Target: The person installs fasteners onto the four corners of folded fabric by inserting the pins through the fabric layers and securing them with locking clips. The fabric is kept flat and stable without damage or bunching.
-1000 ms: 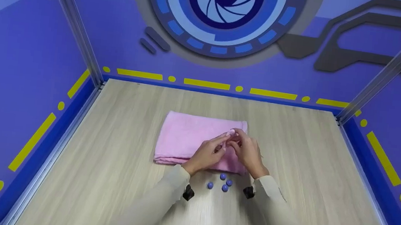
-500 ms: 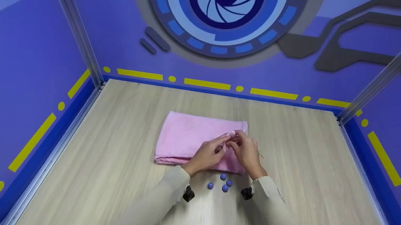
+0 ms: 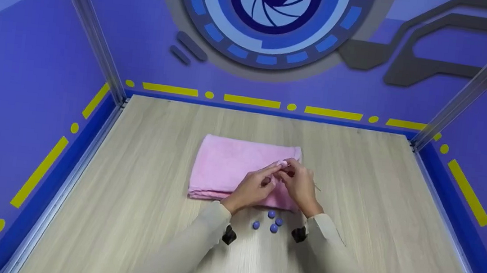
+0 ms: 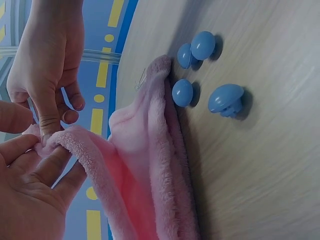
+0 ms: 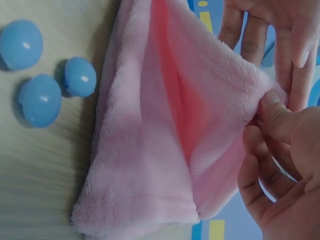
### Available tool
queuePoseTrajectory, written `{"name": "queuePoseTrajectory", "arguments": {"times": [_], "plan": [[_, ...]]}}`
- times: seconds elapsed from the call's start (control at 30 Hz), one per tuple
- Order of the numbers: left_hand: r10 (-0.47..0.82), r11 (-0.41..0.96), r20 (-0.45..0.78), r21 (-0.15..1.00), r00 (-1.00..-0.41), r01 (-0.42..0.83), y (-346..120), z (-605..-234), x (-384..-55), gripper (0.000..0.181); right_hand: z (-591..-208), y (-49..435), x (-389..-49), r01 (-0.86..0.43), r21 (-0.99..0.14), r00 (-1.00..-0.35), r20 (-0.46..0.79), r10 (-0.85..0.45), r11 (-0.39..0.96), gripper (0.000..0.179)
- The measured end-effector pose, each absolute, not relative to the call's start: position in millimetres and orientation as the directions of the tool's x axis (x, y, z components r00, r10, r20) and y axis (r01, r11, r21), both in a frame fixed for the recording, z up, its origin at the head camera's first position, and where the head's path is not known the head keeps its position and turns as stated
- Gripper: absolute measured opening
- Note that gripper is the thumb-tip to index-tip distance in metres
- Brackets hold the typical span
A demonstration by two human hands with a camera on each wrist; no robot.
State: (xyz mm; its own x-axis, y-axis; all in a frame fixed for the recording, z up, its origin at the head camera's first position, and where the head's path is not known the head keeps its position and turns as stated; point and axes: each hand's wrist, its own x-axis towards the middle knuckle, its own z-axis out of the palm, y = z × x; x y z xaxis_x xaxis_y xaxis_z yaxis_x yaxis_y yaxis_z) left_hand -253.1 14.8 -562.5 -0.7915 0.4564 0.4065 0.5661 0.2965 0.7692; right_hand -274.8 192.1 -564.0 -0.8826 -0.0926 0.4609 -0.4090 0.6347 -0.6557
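Observation:
A folded pink plush blanket lies on the table, its near right corner lifted between both hands. My left hand has straight fingers behind this raised corner; in the left wrist view its thumb stands apart from the cloth. From the right, my right hand pinches the corner, thumb pressed onto the edge in the right wrist view. A rounded pale tip shows at the fingertips; I cannot tell what lies inside. Several blue mushroom-shaped clips lie in front of the blanket, one showing a pronged stem.
A pale wood-grain table carries everything. Blue and purple panels with yellow dashes stand at the back and sides, joined by metal posts. Beside the blanket is a thin clear wire-like piece.
Both hands stay at the lifted corner. The right wrist has shifted slightly left, and the pale tip a little right and nearer. The blue clips stay in place.

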Motion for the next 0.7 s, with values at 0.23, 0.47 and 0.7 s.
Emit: {"name": "queuePoseTrajectory", "arguments": {"times": [0.23, 0.47, 0.7], "plan": [[0.463, 0.29, 0.397, 0.777, -0.792, 0.559, 12.0, -562.2, -251.2, 0.045, -565.1, 194.7, -272.5, -0.418, -0.683, -0.886, 0.451, -0.105, 0.599, 0.015], [0.411, 0.33, 0.438, 0.746, -0.8, 0.578, 2.4, -563.5, -249.3, 0.038, -567.9, 200.5, -273.5, -0.372, -0.751, -0.922, 0.367, -0.124, 0.545, 0.006], [0.372, 0.423, 0.494, 0.663, -0.786, 0.617, -9.6, -564.8, -244.0, 0.017, -568.6, 203.6, -274.8, -0.307, -0.8, -0.949, 0.297, -0.106, 0.515, 0.007]]}}
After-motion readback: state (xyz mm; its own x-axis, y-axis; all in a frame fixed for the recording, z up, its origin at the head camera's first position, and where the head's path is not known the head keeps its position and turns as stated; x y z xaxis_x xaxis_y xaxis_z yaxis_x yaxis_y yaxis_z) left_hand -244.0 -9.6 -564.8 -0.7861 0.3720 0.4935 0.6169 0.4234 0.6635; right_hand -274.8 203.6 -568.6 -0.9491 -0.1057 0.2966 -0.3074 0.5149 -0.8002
